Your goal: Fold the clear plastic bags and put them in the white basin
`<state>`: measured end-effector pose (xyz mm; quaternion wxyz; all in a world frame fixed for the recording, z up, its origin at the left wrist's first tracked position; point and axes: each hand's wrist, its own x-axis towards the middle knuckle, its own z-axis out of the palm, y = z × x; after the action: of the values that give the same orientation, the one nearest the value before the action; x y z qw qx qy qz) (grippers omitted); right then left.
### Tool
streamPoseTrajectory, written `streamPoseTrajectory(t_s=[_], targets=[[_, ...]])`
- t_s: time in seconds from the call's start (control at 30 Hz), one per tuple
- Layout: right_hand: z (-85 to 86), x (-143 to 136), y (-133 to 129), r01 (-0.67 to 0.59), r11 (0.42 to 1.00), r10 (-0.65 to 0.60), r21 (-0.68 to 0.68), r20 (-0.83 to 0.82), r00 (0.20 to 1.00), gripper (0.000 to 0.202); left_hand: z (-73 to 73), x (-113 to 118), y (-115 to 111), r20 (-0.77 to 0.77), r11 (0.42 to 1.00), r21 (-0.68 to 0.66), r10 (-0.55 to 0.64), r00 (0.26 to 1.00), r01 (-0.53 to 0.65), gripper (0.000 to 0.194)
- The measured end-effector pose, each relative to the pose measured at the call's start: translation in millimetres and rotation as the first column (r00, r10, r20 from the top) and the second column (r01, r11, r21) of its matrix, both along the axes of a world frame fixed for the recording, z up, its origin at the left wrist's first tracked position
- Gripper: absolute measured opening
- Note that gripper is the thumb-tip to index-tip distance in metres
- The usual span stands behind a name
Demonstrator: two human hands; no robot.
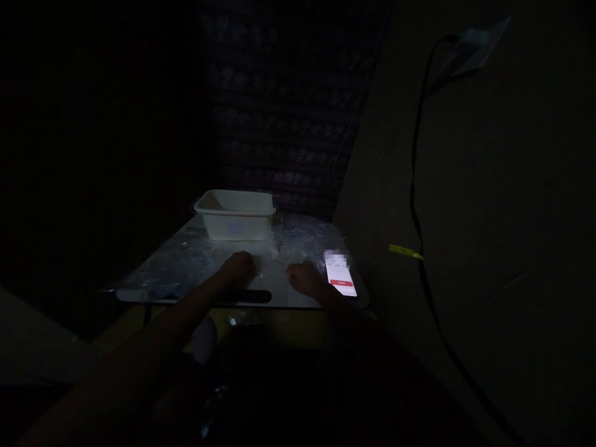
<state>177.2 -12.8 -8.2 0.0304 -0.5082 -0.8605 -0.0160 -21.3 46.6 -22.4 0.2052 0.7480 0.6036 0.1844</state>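
Observation:
The room is very dark. My left hand [238,268] is closed and rests low over the front part of a small white table [293,299]. Clear plastic film [177,264] lies beside and beyond it. To its right, my right hand [303,278] is also closed, its fingers curled toward the left hand. Whatever either hand may hold is too dim to make out. A crumpled clear plastic piece [275,239] lies beyond the gap between the hands.
A white plastic tub [235,225] stands at the table's back left. Close to my right hand lies a lit phone [341,277] showing a timer. A dark slot [246,296] runs along the front edge. A black cable [413,180] with a yellow tag [404,251] hangs at right.

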Motion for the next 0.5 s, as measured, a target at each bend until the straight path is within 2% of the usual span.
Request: streamPoseTrajectory(t_s=[0.13,0.27,0.33,0.4,0.47,0.5], targets=[[3.1,-0.2,-2.2,-0.008,1.000,0.008,0.007,0.025,1.000,0.026,4.8,5.6,7.4,0.157,0.999,-0.032,0.028,0.987,-0.024,0.009],[2.5,1.0,-3.0,-0.018,1.000,0.017,0.006,0.035,0.999,0.026,5.3,7.3,7.6,0.344,0.996,-0.086,0.028,0.939,0.002,0.009],[0.6,1.5,-2.2,-0.017,1.000,0.016,0.014,0.026,1.000,0.026,5.4,6.4,3.8,0.494,0.989,-0.143,0.033,0.869,0.044,0.019],[-1.7,1.7,-0.9,-0.016,1.000,0.015,0.019,0.022,1.000,0.026,7.6,5.0,-1.4,0.643,0.975,-0.209,0.075,0.762,0.080,0.028],[-3.4,1.7,0.3,-0.020,1.000,0.019,0.015,0.028,0.999,0.026,12.0,3.8,-6.8,0.723,0.963,-0.252,0.122,0.680,0.095,0.033],[-3.9,1.8,0.7,-0.023,1.000,0.023,0.011,0.033,0.999,0.026,14.7,3.5,-9.2,0.729,0.963,-0.255,0.131,0.672,0.088,0.033]])
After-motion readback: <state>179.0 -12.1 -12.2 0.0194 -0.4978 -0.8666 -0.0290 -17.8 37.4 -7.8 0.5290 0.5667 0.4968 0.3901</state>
